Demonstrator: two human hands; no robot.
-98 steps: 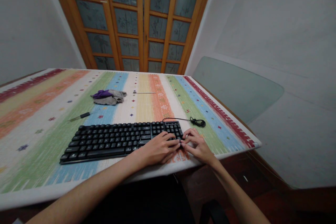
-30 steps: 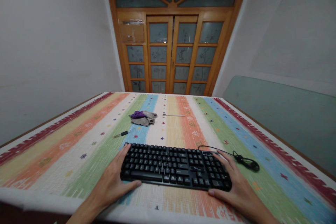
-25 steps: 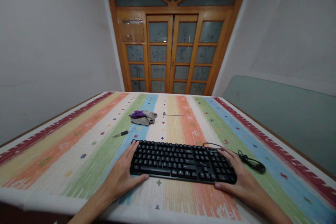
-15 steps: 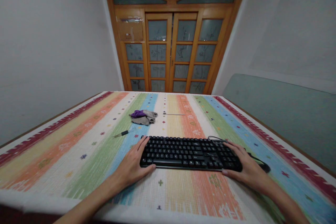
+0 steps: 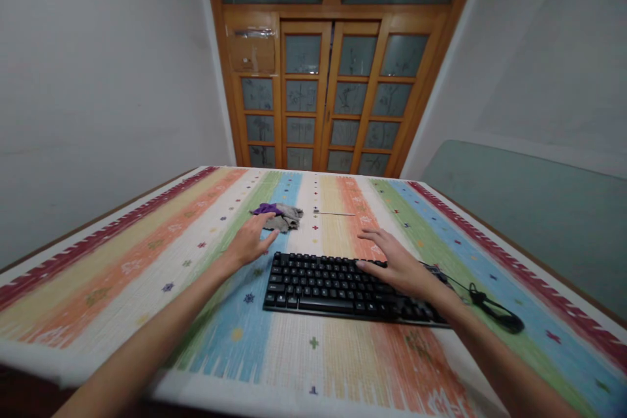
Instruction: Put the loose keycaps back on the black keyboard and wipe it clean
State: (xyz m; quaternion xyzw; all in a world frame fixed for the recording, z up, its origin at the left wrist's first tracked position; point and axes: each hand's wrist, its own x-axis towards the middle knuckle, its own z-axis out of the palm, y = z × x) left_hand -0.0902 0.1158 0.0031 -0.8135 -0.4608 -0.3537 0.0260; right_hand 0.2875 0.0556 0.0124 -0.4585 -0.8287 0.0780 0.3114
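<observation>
A black keyboard [image 5: 313, 287] is lying flat on the near half of the table [image 5: 112, 261], its long side running roughly along the table's near edge. The right hand [image 5: 386, 261] is hovering over the keyboard's right part, open and gripping nothing visible, its fingers pointing left and its thumb spreading away from them; the hand and forearm are hiding some of the keys. The left hand [image 5: 252, 235] is reaching out beyond the keyboard's left end, its fingers and thumb standing open. Its fingertips are overlapping the near left side of a crumpled grey and purple cloth [image 5: 289, 215], though whether they are touching it is hard to tell. A thin rod [image 5: 336, 213] with a dark end is lying just right of the cloth, well apart from the right hand. A bundled black cable [image 5: 494, 313] is resting to the right of the keyboard. A striped tablecloth [image 5: 347, 353] is covering the table, and a wooden door [image 5: 337, 78] with glass panes is standing behind it.
</observation>
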